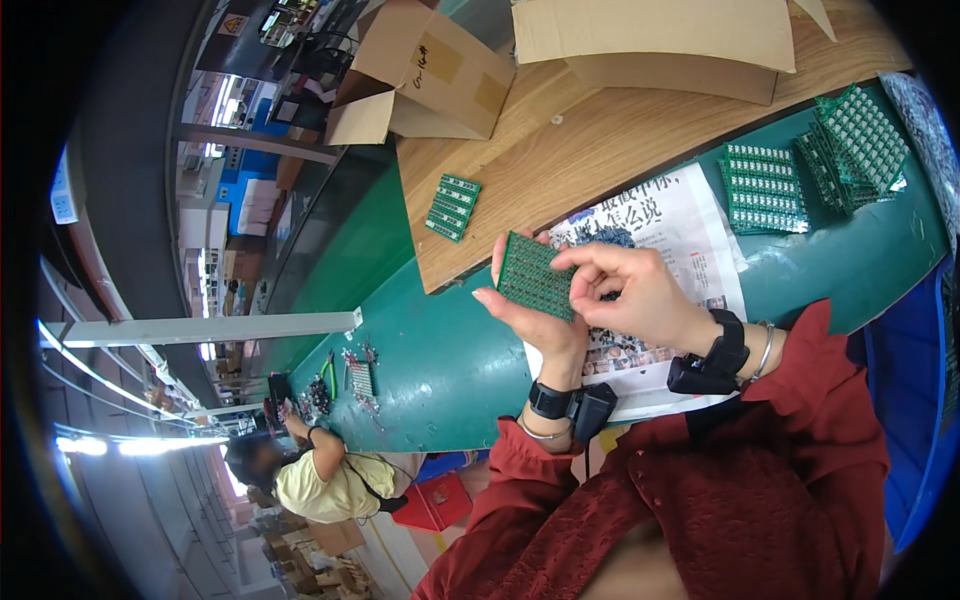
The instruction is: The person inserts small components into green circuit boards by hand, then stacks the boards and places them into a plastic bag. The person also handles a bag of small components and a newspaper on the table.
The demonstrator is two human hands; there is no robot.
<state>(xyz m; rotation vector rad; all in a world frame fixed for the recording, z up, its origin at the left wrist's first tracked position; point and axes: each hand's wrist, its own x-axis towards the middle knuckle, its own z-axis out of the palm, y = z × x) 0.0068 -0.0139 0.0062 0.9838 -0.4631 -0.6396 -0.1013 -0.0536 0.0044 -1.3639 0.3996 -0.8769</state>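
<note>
A green circuit board panel [532,272] with rows of small parts rests in my left hand [535,322]. The thumb lies along its near edge and the other fingers are behind it. At the panel's right side is my right hand [640,285], its thumb and forefinger closed in a pinch against the board. Anything tiny between those fingertips is hidden. Beneath both hands lies a newspaper sheet [700,240], with a heap of small dark parts [606,234] on it, partly covered by the hands.
Stacked green panels [765,190] and a taller pile [865,140] stand at the right. One more panel [453,207] lies on the wooden board [540,130], near an opened carton [440,75] and another cardboard box [660,35]. A co-worker [325,480] sits at the bench's left end.
</note>
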